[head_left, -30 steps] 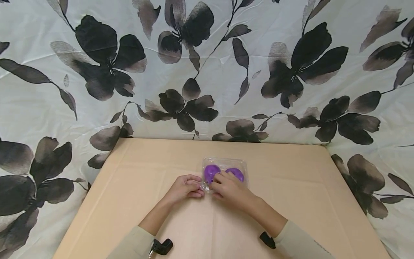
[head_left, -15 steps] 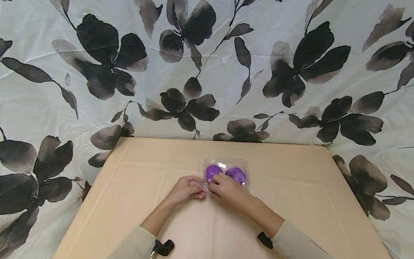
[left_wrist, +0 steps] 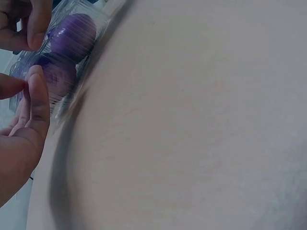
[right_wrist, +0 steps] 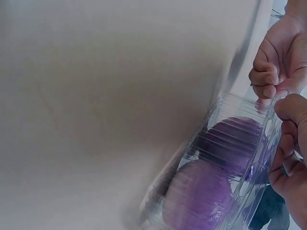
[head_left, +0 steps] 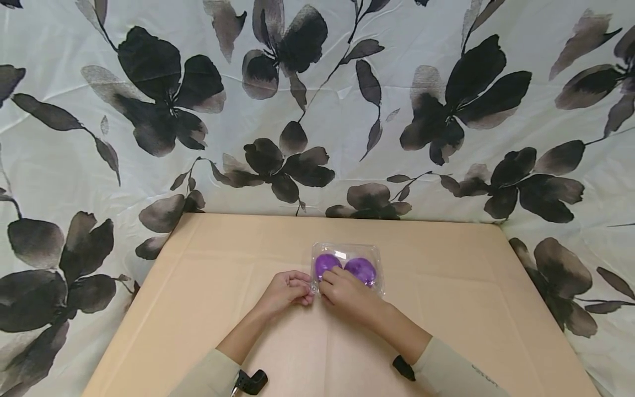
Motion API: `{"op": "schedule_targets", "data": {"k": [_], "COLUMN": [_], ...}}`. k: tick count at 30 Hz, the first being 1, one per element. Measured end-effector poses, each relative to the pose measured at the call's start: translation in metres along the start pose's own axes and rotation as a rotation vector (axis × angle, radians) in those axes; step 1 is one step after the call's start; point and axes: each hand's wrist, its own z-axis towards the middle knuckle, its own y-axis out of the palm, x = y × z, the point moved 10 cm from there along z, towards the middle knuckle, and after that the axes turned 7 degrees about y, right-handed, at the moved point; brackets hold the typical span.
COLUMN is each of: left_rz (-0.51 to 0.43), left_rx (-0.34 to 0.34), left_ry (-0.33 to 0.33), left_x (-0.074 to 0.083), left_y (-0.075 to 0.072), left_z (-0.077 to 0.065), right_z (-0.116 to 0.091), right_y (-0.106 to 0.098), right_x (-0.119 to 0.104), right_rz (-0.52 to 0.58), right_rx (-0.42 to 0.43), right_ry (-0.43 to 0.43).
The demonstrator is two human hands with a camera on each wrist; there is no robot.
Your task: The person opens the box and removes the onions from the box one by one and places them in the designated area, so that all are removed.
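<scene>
A clear plastic clamshell box lies on the table in the head view. Two smooth, round purple objects show through its ribbed plastic; their kind is unclear. My left hand pinches the box's near left corner between thumb and forefinger, seen also in the left wrist view. Close beside it, my right hand grips the near edge with curled fingers and covers part of the front. The right wrist view has the right thumb at the box's rim, close to the left fingertips.
A pale tan table spreads around the box on all sides. Behind and beside it hangs a white cloth with dark flowers. Black wrist devices sit at both sleeves.
The box has shifted very slightly right. My right hand has drawn back a little towards the near edge, showing more of the right purple object. The left hand has stayed at the corner.
</scene>
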Motion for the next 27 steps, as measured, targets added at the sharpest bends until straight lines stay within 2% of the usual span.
{"op": "schedule_targets", "data": {"k": [8, 14, 20, 27], "left_rz": [-0.026, -0.037, -0.032, -0.004], "left_rx": [-0.013, -0.024, -0.001, -0.008], "left_ry": [0.003, 0.022, 0.021, 0.03], "left_x": [-0.003, -0.003, -0.003, -0.002], "left_y": [-0.001, -0.001, -0.001, 0.0], "left_z": [-0.001, -0.001, 0.001, 0.004], "right_z": [0.003, 0.003, 0.001, -0.001], "right_y": [0.0, -0.001, -0.002, 0.001], "right_x": [0.002, -0.002, -0.009, -0.011], "right_rz": [0.008, -0.019, -0.136, -0.239], "right_rx": [-0.018, 0.009, 0.042, 0.015], "right_ry": [0.016, 0.006, -0.024, -0.015]}}
